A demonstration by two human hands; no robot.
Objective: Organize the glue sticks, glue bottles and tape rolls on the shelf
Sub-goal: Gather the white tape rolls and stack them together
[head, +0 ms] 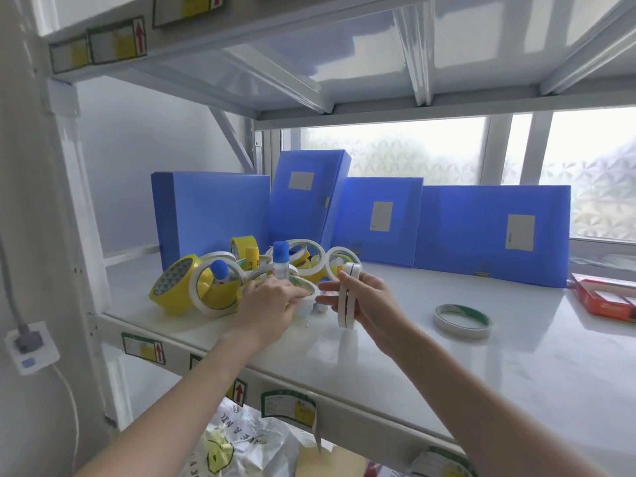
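Shelf (447, 366), white, glossy: fills the middle and right of the frame.

Pile of tape rolls and glue (247, 273), centre left of frame: several white tape rolls, yellow tape rolls, blue-capped glue bottles and a yellow glue stick, heaped and touching one another.
- Large yellow tape roll (172, 287): tilted, at the pile's left edge.
- Glue bottle (280, 259): upright, blue cap, mid-pile.
- Glue stick (252, 256): yellow, behind the bottle to its left.

Left hand (268, 304): at the pile's front, fingers curled round a white tape roll (303, 287) lying there.

Right hand (371, 301): centre of frame, just right of the pile, pinching 2 thin white tape rolls (347, 297) held on edge, side by side.

Single tape roll (463, 320): white with green inner face, lying flat on the shelf, right of centre, well apart from the pile.

4 blue file boxes (488, 235): standing along the back of the shelf, behind the pile.

Red box (602, 297): right edge of frame, partly cut off.
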